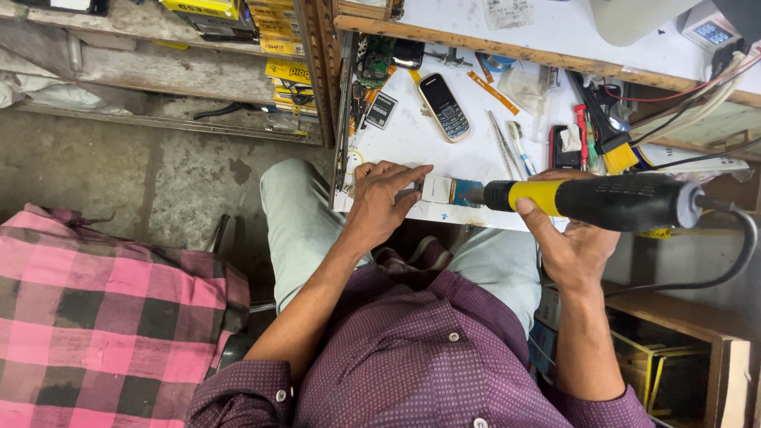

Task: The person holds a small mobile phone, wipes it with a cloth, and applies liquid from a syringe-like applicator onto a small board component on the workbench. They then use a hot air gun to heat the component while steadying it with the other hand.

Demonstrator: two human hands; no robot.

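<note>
My right hand [572, 238] grips a black and yellow hot-air tool [602, 200], held level with its metal nozzle pointing left. The nozzle tip sits just over a small circuit board [445, 191] near the front edge of the white bench [476, 154]. My left hand [382, 198] presses on the bench beside the board, its fingertips touching the board's left end. A thick black cable [733, 254] runs from the tool's rear and loops down to the right.
A small keypad phone [444, 106] lies on the bench above the board. A yellow-bristle brush [609, 135], tweezers, a toothbrush and small parts crowd the right side. Shelves with yellow boxes [285, 47] stand at left. Pink checked cloth [103, 317] covers a seat at lower left.
</note>
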